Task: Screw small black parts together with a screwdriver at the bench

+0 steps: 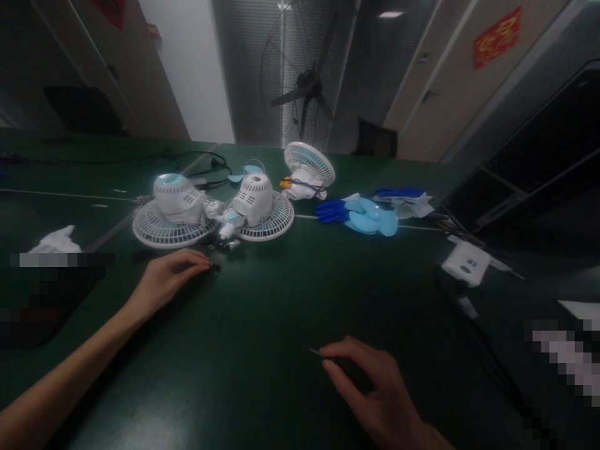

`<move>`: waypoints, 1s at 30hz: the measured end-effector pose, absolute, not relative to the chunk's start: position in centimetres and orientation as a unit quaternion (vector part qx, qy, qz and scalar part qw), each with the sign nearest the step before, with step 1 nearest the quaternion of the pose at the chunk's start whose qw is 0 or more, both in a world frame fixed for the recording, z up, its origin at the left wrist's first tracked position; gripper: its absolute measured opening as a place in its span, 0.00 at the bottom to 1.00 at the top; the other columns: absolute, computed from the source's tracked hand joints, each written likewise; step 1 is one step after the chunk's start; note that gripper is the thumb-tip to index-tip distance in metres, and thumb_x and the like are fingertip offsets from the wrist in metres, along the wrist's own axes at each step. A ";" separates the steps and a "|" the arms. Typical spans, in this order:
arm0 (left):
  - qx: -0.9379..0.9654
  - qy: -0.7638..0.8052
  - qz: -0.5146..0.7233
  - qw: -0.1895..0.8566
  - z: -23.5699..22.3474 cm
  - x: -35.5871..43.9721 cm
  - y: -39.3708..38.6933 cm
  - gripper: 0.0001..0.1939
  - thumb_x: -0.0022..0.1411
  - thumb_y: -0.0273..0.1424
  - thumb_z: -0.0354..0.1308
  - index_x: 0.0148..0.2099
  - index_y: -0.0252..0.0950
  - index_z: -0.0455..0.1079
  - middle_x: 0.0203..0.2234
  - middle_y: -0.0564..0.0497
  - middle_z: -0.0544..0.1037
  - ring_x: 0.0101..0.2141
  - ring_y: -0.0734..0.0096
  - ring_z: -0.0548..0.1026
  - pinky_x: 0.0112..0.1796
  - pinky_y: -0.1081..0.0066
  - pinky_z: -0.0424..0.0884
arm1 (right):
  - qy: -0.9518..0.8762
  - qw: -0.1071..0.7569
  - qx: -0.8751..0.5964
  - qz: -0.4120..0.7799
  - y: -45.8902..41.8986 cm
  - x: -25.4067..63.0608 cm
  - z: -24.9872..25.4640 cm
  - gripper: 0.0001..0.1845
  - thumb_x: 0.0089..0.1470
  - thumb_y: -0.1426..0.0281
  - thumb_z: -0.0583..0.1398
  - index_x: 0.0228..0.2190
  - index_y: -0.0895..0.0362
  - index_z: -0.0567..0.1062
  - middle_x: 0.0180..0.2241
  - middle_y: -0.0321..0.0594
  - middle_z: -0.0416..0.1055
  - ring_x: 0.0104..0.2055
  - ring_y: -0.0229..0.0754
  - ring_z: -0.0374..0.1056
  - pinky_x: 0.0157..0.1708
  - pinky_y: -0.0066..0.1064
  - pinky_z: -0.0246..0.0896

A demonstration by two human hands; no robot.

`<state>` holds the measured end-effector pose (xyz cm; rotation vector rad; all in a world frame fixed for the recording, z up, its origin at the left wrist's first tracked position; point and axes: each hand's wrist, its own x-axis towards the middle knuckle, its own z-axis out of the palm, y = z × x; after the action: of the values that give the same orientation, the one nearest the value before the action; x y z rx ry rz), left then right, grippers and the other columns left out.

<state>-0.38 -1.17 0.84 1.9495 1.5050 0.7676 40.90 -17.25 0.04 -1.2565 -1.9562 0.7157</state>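
Note:
My left hand [166, 278] reaches over the dark green table [262, 312], its fingers pinched on a small black part [214, 267] just in front of two white-and-blue clip fans. One fan [174, 212] lies face down at the left, the other fan [257, 209] lies beside it on the right. My right hand [370, 387] rests near the table's front, fingers closed round a thin dark tool, likely a screwdriver, whose tip [312, 351] pokes out to the left.
A third small fan [307, 169] stands farther back. Blue fan blades [360, 215] and papers lie to the right. A white box [466, 262] with a cable sits at the right. White cloth [56, 240] lies at the left. A big standing fan [304, 87] is behind.

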 end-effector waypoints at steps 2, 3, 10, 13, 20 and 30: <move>0.735 0.554 0.282 0.270 0.7 -0.4 -1.1 0.24 0.64 0.52 0.62 0.45 0.35 0.80 0.49 0.45 0.81 0.49 0.56 0.79 0.54 0.58 0.73 | -0.753 0.347 -0.489 0.272 -17.3 40.9 0.0 0.08 0.64 0.73 0.61 0.43 0.49 0.78 0.35 0.35 0.80 0.34 0.42 0.79 0.35 0.32 0.70; 0.741 0.551 0.280 0.264 0.7 -0.4 -1.1 0.23 0.65 0.51 0.62 0.45 0.35 0.80 0.49 0.45 0.81 0.49 0.56 0.79 0.54 0.58 0.73 | -0.751 0.348 -0.490 0.272 -17.2 40.8 0.1 0.08 0.64 0.73 0.61 0.43 0.49 0.78 0.35 0.34 0.80 0.34 0.42 0.79 0.35 0.32 0.69; 0.777 0.527 0.257 0.230 0.5 -0.7 -1.4 0.20 0.69 0.46 0.59 0.49 0.36 0.80 0.51 0.46 0.80 0.51 0.59 0.78 0.56 0.61 0.71 | -0.752 0.341 -0.482 0.292 -17.1 40.7 0.4 0.08 0.65 0.73 0.61 0.43 0.50 0.78 0.34 0.34 0.79 0.33 0.40 0.77 0.33 0.31 0.67; 0.779 0.519 0.254 0.243 0.4 -0.8 -1.4 0.20 0.69 0.46 0.58 0.51 0.37 0.80 0.53 0.46 0.79 0.52 0.59 0.77 0.57 0.62 0.71 | -0.751 0.337 -0.485 0.296 -17.1 40.8 0.2 0.07 0.65 0.72 0.61 0.43 0.51 0.78 0.34 0.34 0.79 0.33 0.40 0.77 0.33 0.30 0.67; 0.701 0.576 0.234 0.350 1.1 -0.5 -0.8 0.22 0.65 0.48 0.62 0.51 0.39 0.79 0.52 0.45 0.80 0.50 0.57 0.79 0.53 0.61 0.75 | -0.756 0.334 -0.485 0.286 -17.2 40.9 0.0 0.08 0.65 0.72 0.60 0.44 0.50 0.78 0.36 0.36 0.80 0.35 0.42 0.78 0.36 0.31 0.70; 0.823 0.366 0.203 0.384 0.6 11.4 -9.0 0.14 0.67 0.30 0.59 0.54 0.42 0.74 0.44 0.47 0.79 0.39 0.67 0.78 0.40 0.69 0.75 | -0.769 0.297 -0.493 0.277 -17.1 40.1 0.4 0.07 0.65 0.72 0.60 0.42 0.51 0.79 0.34 0.35 0.80 0.33 0.41 0.78 0.34 0.31 0.66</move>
<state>11.43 -8.98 0.61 2.0981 0.9333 0.5184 40.15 -17.08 0.37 -1.3117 -2.0445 0.7351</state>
